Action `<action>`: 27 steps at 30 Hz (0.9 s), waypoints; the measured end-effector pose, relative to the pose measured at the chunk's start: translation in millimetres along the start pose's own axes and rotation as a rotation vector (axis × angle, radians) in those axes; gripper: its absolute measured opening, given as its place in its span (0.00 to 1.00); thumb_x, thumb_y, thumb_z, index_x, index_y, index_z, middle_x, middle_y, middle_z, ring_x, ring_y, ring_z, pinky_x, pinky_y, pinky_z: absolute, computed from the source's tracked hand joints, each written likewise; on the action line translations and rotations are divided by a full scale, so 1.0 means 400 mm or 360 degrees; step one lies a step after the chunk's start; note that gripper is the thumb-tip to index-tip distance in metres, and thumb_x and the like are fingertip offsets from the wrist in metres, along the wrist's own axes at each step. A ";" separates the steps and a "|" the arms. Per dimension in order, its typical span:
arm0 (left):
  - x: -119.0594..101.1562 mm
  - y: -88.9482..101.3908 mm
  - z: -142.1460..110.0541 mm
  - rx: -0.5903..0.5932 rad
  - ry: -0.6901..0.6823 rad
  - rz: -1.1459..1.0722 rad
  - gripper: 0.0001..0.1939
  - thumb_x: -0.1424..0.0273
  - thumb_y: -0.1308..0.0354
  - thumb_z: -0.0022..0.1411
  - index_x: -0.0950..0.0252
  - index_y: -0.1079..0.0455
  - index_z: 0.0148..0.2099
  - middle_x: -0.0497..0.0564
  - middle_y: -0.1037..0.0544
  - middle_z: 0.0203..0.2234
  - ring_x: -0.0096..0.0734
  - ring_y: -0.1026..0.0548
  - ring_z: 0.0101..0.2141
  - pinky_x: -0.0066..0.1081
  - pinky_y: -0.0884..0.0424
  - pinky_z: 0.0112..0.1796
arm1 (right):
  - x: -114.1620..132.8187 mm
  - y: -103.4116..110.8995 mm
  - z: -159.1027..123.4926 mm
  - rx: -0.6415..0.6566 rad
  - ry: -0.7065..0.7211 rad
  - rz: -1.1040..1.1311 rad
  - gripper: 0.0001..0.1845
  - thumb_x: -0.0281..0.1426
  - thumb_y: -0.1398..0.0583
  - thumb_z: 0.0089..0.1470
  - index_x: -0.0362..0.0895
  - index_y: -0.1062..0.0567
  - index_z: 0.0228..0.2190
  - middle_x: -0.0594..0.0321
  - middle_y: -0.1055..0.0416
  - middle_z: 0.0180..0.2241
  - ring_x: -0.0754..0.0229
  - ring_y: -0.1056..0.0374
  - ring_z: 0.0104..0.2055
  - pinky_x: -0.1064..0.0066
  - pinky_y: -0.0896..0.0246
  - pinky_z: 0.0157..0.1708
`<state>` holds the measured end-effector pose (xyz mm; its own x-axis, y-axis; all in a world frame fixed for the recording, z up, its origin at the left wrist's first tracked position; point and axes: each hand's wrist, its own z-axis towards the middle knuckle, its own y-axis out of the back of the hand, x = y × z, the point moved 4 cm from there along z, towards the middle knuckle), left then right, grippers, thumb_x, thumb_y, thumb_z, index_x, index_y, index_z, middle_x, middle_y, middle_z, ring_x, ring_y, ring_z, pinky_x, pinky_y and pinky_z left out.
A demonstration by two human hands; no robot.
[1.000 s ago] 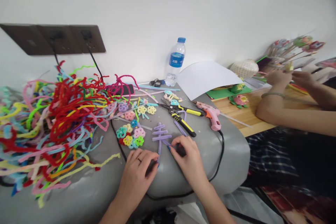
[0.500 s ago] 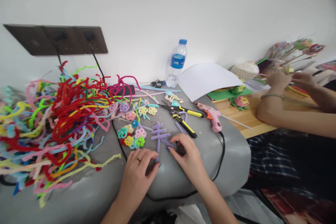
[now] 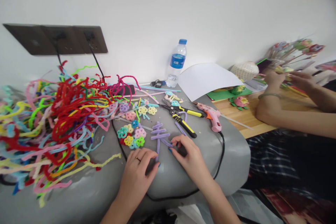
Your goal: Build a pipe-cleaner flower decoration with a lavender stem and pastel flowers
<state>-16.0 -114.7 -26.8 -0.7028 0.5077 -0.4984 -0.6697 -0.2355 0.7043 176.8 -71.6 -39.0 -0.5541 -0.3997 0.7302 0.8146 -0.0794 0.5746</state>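
Note:
A purple pipe-cleaner figure [image 3: 159,133] with three cross bars lies on the grey padded surface [image 3: 105,178]. My left hand [image 3: 138,171] rests below it, fingers curled, pinching the lower end of its stem. My right hand [image 3: 188,157] lies to the right, fingers bent, fingertips pinching a purple side strand near the figure's base. Small pipe-cleaner flowers [image 3: 131,134] in teal, yellow, pink and green lie just left of the figure.
A big tangle of coloured pipe cleaners [image 3: 49,122] fills the left. Yellow-handled pliers [image 3: 181,117], a pink glue gun [image 3: 212,116] with black cord, a water bottle [image 3: 176,62] and white paper [image 3: 207,77] lie behind. Another person's hands [image 3: 286,77] work at the wooden table [image 3: 246,112].
My hands and the purple figure have hardly moved; my right fingers shifted slightly on the strand. The other person's hands moved a little at the far right.

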 end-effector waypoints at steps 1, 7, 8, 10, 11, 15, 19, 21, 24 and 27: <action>0.000 -0.001 0.000 0.0009 -0.0007 0.0018 0.10 0.79 0.42 0.64 0.59 0.33 0.44 0.47 0.21 0.35 0.37 0.23 0.35 0.35 0.31 0.40 | 0.002 0.000 0.001 0.0006 0.0002 0.0004 0.09 0.22 0.40 0.56 0.47 0.26 0.36 0.64 0.26 0.31 0.57 0.31 0.32 0.68 0.37 0.35; -0.001 -0.004 0.003 -0.0001 -0.0022 0.0066 0.12 0.82 0.43 0.63 0.59 0.33 0.43 0.46 0.21 0.33 0.36 0.24 0.33 0.34 0.32 0.38 | 0.015 0.017 0.004 0.0064 0.0002 0.0086 0.09 0.21 0.42 0.57 0.46 0.24 0.33 0.63 0.26 0.30 0.59 0.32 0.32 0.70 0.37 0.34; -0.001 -0.005 0.004 -0.0014 -0.0014 0.0069 0.12 0.82 0.44 0.63 0.59 0.33 0.43 0.46 0.21 0.32 0.36 0.24 0.33 0.34 0.32 0.38 | 0.016 0.023 0.002 0.0074 -0.0002 0.0108 0.09 0.21 0.42 0.56 0.46 0.24 0.33 0.63 0.27 0.30 0.59 0.32 0.32 0.71 0.38 0.33; -0.001 -0.007 0.005 -0.0038 0.0008 0.0073 0.12 0.82 0.45 0.63 0.59 0.33 0.43 0.46 0.22 0.31 0.36 0.25 0.32 0.33 0.32 0.38 | 0.017 0.037 -0.002 0.0084 -0.0017 0.0144 0.09 0.21 0.42 0.56 0.46 0.24 0.33 0.64 0.27 0.29 0.60 0.33 0.31 0.72 0.39 0.31; 0.000 -0.009 0.005 -0.0051 0.0021 0.0074 0.12 0.82 0.45 0.63 0.60 0.33 0.42 0.46 0.22 0.31 0.35 0.25 0.32 0.33 0.32 0.37 | 0.016 0.045 -0.004 0.0081 -0.0033 0.0159 0.09 0.21 0.42 0.55 0.46 0.24 0.32 0.64 0.28 0.29 0.60 0.33 0.30 0.72 0.40 0.30; 0.003 -0.015 0.007 -0.0095 0.0089 0.0097 0.11 0.82 0.47 0.62 0.60 0.33 0.41 0.45 0.24 0.29 0.34 0.25 0.30 0.31 0.32 0.35 | 0.007 0.076 -0.011 0.0053 -0.0131 0.0218 0.08 0.23 0.42 0.55 0.46 0.24 0.32 0.65 0.29 0.28 0.61 0.35 0.28 0.72 0.42 0.28; 0.009 -0.018 0.011 -0.0025 0.0188 0.0116 0.11 0.82 0.47 0.61 0.60 0.33 0.38 0.45 0.24 0.28 0.34 0.24 0.29 0.31 0.32 0.34 | -0.009 0.096 -0.015 0.0035 -0.0224 0.0320 0.06 0.26 0.41 0.55 0.46 0.23 0.32 0.64 0.30 0.28 0.61 0.36 0.27 0.72 0.42 0.28; 0.013 -0.019 0.014 0.0055 0.0249 0.0118 0.11 0.82 0.46 0.59 0.60 0.33 0.37 0.45 0.25 0.27 0.33 0.24 0.28 0.30 0.32 0.31 | -0.021 0.103 -0.017 0.0012 -0.0283 0.0382 0.05 0.28 0.40 0.57 0.46 0.23 0.33 0.65 0.31 0.27 0.61 0.36 0.27 0.71 0.42 0.28; 0.020 -0.024 0.016 0.0166 0.0347 0.0138 0.10 0.81 0.44 0.59 0.60 0.33 0.36 0.45 0.26 0.27 0.33 0.24 0.27 0.29 0.33 0.30 | -0.034 0.107 -0.021 -0.0049 -0.0328 0.0479 0.03 0.31 0.39 0.58 0.46 0.23 0.34 0.66 0.32 0.26 0.61 0.37 0.27 0.71 0.42 0.28; 0.023 -0.033 0.018 0.0266 0.0430 0.0210 0.09 0.81 0.44 0.59 0.60 0.33 0.35 0.46 0.26 0.27 0.35 0.23 0.28 0.30 0.33 0.30 | -0.038 0.103 -0.022 -0.0093 -0.0334 0.0556 0.04 0.33 0.38 0.59 0.46 0.23 0.35 0.66 0.33 0.25 0.61 0.37 0.27 0.72 0.43 0.28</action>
<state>-11.9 -101.0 -37.0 -0.8340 0.2385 -0.4976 -0.5358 -0.1344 0.8336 220.3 -76.8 -29.8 -0.2602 -0.2177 0.9407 0.9650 -0.0262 0.2609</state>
